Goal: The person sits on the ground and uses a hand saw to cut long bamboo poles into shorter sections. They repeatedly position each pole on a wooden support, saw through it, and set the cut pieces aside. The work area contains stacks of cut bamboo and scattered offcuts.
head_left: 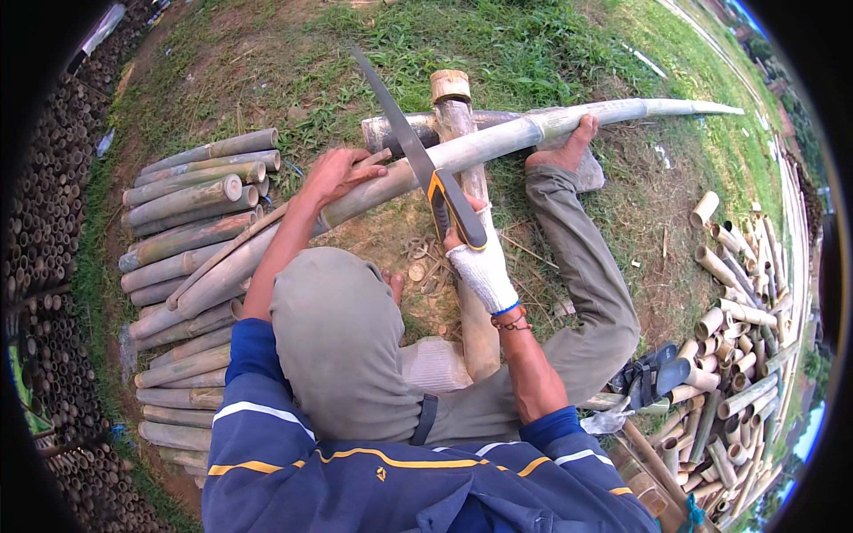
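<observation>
While left hand (pixel 336 178) touches bamboo (pixel 480 149), right hand (pixel 480 265) grips saw (pixel 415 149)

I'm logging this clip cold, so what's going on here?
A person grips a saw in the gloved right hand, its blade across a long bamboo pole. The left hand is on the pole, left of the blade, by a thin strip; a bare foot touches the pole farther right. Whether the blade has cut in, I can't tell. Bamboo lengths lie in a stack at left and a heap at right.
</observation>
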Motion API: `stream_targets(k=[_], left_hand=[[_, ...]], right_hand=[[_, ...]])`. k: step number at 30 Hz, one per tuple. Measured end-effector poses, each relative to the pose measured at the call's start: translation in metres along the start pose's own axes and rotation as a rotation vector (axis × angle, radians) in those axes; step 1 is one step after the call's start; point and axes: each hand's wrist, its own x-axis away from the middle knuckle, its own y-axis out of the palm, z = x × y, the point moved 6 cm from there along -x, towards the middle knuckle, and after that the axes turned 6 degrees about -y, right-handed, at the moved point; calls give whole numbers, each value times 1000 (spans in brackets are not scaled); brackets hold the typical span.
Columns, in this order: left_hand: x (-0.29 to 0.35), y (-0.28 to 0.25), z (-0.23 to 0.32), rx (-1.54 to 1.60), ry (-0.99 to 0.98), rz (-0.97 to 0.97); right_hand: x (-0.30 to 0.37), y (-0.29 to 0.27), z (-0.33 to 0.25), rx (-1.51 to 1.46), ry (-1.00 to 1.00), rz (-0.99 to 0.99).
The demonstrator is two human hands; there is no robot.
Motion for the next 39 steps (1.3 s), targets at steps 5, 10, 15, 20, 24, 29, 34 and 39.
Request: stream_targets(k=[5,10,15,20,24,29,34,39], left_hand=[[9,4,-3,-175,292,623],[28,59,28,-193,100,354],[35,49,16,-175,237,439],[52,40,-2,-152,180,340],[61,34,-11,-170,136,339],[57,37,-7,-166,92,299],[52,37,-4,-184,60,251],[53,45,-11,-211,-3,278]], right_hand=[[0,9,-17,65,-32,-65],[1,12,-20,60,9,-64],[-5,22,-20,131,-12,-79],[2,44,-29,118,49,-100],[12,59,-41,66,168,-138],[77,10,-63,138,218,-156],[202,-44,-118,250,361,-134],[99,6,-60,174,202,-135]])
